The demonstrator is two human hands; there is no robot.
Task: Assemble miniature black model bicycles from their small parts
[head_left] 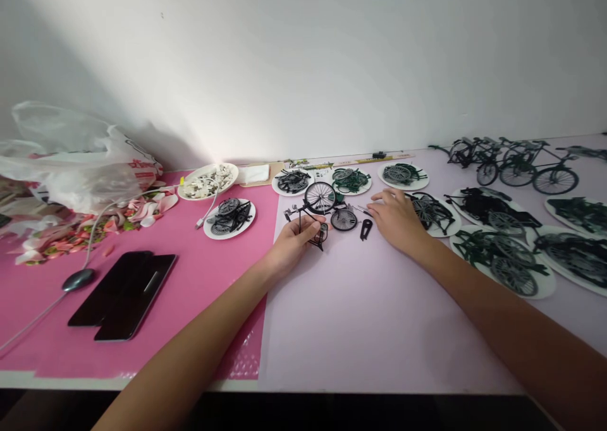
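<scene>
My left hand (300,241) is closed around the dark frame of a small model bicycle (303,219), with the fingers partly hidden behind it. A large spoked wheel (320,197) stands at its top. Just right of the frame is a grey spoked wheel (344,219); whether it is joined on I cannot tell. My right hand (393,216) rests low over the table, its fingertips bent at the end of a slim silver tool (363,210). Below that tool lies a small black elongated part (365,229) with a slot in it.
Plates of bicycle parts (403,177) line the back and right, near my right forearm. Finished-looking model bicycles (516,162) stand at the back right. On the pink left side are phones (123,292), a cable with a mouse-like piece (79,280), petals and a plastic bag (80,165).
</scene>
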